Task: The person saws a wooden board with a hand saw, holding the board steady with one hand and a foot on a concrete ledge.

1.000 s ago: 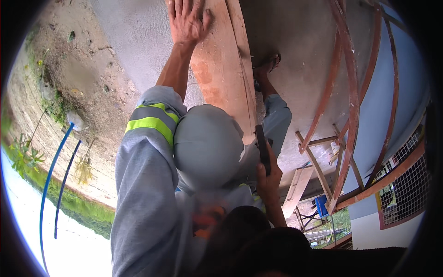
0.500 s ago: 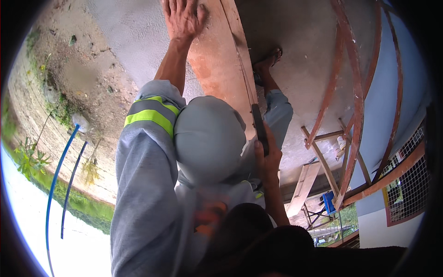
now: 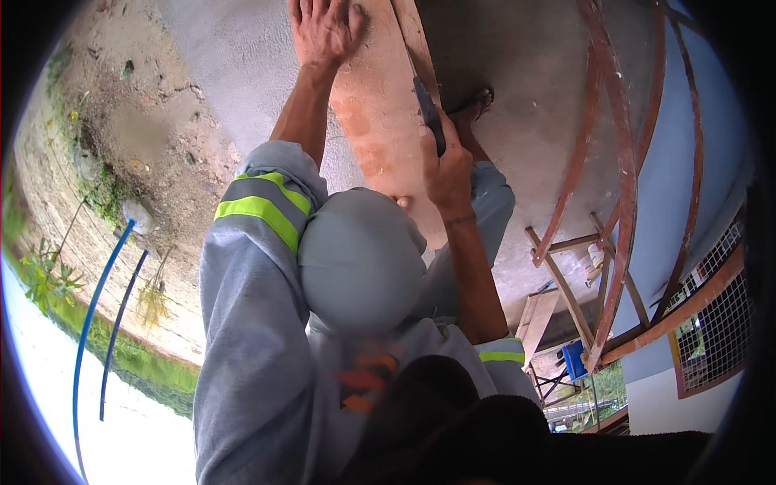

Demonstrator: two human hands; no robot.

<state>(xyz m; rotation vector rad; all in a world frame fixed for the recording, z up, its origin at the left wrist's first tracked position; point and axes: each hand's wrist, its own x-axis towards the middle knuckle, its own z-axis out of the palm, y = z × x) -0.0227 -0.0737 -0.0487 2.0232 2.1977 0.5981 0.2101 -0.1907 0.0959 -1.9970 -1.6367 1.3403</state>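
My left hand (image 3: 325, 34) lies flat on a wide reddish-brown wooden board (image 3: 372, 105), fingers spread, their tips cut off by the upper edge of the view. In my right hand (image 3: 449, 166) is the black handle of a handsaw (image 3: 428, 113), fingers wrapped round it. The saw's thin blade runs away from me along a lengthwise cut line near the board's right side; how deep it sits I cannot tell. A grey-trousered knee (image 3: 360, 259) of mine is bent over the board's near part. My sandalled foot (image 3: 482, 103) stands on the floor to the right.
Rough concrete (image 3: 234, 56) borders the board on the left, then bare soil (image 3: 145, 121). Smooth concrete floor (image 3: 525, 105) lies to the right. Farther right are a brown wooden frame (image 3: 626, 162), a blue-and-white wall (image 3: 687, 178) and a mesh window (image 3: 711, 323). Blue rods (image 3: 101, 291) rise at left.
My right hand has pushed the saw forward, away from me, along the cut line, and the forearm has stretched out. My left hand stays in nearly the same place on the board.
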